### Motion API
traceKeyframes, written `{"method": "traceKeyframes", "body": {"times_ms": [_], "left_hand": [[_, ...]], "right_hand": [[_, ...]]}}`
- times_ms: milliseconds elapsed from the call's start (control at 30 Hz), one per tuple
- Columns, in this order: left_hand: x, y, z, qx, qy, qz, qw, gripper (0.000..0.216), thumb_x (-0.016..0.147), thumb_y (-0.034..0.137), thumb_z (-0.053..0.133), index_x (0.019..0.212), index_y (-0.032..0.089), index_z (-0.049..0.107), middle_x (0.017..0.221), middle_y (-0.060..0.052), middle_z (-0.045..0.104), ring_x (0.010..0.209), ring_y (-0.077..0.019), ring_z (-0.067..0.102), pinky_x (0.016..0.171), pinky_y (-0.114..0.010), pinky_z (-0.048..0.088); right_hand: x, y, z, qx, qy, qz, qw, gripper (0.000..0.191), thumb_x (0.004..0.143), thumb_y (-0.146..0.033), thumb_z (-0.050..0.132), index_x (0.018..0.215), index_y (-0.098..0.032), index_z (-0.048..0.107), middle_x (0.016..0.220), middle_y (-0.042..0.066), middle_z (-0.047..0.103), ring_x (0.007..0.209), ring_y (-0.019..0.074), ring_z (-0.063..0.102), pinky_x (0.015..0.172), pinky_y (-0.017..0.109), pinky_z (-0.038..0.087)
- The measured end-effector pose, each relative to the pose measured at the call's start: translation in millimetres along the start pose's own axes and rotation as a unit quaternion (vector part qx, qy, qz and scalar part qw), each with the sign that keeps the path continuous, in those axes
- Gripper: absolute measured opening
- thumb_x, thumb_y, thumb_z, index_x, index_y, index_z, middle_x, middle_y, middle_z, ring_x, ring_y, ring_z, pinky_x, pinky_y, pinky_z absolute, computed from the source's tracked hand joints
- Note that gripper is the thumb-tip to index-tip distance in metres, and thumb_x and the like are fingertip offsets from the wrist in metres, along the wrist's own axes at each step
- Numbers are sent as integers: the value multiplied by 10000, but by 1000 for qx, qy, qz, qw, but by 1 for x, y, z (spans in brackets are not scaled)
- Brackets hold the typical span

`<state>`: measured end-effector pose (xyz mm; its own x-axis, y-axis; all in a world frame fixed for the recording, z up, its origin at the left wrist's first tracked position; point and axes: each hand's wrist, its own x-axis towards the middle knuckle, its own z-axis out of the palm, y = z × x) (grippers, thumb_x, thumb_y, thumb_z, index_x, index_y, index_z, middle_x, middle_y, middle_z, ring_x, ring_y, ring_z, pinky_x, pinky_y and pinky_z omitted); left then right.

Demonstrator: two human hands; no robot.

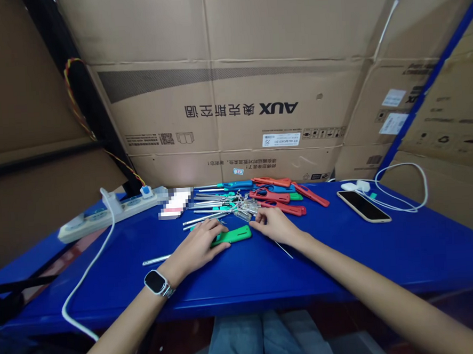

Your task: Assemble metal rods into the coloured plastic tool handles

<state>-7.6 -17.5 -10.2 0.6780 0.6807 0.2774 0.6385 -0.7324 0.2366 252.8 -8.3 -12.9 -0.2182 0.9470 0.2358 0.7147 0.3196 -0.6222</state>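
My left hand (202,240) is closed round a green long-nosed lighter (238,234), whose metal barrel (156,260) points left along the blue table. Just to the right, my right hand (273,225) has its fingers pinched together at the edge of a pile of small clear and metal parts (244,208); what lies between the fingertips is hidden. A thin pale rod (284,250) sticks out below that hand, and I cannot tell whether the hand holds it. Behind both hands lie several red lighter handles (275,196), a blue lighter (237,185) and metal barrels (201,217).
A phone (364,206) and a white charging cable (424,187) lie at the right. At the left is a power strip (130,206) with a white cord (101,254) running over the front edge. Cardboard sheets (231,92) wall the blue table (346,261) at the back.
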Motion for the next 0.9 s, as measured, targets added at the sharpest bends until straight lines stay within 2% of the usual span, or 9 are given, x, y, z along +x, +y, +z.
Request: {"method": "traceKeyframes", "body": {"times_ms": [100,200,267,300,367,567,667,767,900], "left_hand": [[2,1,-2,-14,12,26,999,306,983,430,510,1197,234,610,1143,-92,603,1083,-269,572,952,-413,466],[12,3,-9,-23,23,48,998,323,1000,422,475,1237,240,598,1155,-91,584,1055,-254,587,935,-390,482],[25,3,-17,-20,24,59,998,333,1003,421,466,1252,239,593,1164,-93,571,1048,-252,592,929,-384,486],[33,3,-21,-20,23,67,997,336,1003,416,467,1263,240,586,1175,-94,566,1054,-252,592,936,-385,483],[51,0,-27,-18,23,86,996,337,1006,404,467,1283,246,574,1159,-89,568,1055,-249,592,944,-377,475],[103,-25,-33,5,53,79,995,333,983,346,517,1294,228,534,1193,-85,553,1075,-260,596,918,-378,482],[122,-48,-26,28,84,46,995,384,939,210,540,1319,232,492,1249,-88,538,1099,-259,589,939,-389,478],[132,-71,-14,86,106,-12,991,422,919,118,473,1330,216,482,1269,-112,530,1144,-286,564,964,-434,468],[136,-92,4,95,95,-55,989,488,909,73,401,1381,181,455,1327,-154,505,1190,-303,542,1003,-467,461]], "right_hand": [[0,-4,-3,-64,15,-36,997,216,902,-333,583,767,-172,634,755,43,673,665,161,605,611,273,421],[-2,-11,-16,-65,38,-100,992,269,974,-390,482,995,-193,663,1002,71,693,791,172,640,705,299,470],[-2,-17,-25,-82,3,-149,985,330,945,-445,543,1190,-242,628,1201,80,664,993,214,652,810,339,492],[0,-19,-28,-93,-9,-167,982,371,910,-451,601,1221,-251,621,1237,81,659,1075,242,638,857,361,491],[8,-22,-34,-100,-25,-191,976,367,905,-411,619,1232,-245,629,1223,82,682,1115,257,634,910,383,483],[60,-6,-49,-135,-13,-222,966,324,959,-349,558,1215,-172,645,1122,118,715,996,251,668,879,378,490],[91,7,-54,-181,-4,-223,958,323,979,-327,524,1223,-147,636,1114,140,705,986,257,664,879,384,487],[119,19,-52,-216,3,-208,954,319,990,-310,507,1225,-132,629,1128,149,699,1003,259,660,883,367,477],[149,29,-41,-274,-8,-207,939,315,1006,-310,479,1205,-126,637,1118,158,695,1007,258,652,883,363,445]]}}
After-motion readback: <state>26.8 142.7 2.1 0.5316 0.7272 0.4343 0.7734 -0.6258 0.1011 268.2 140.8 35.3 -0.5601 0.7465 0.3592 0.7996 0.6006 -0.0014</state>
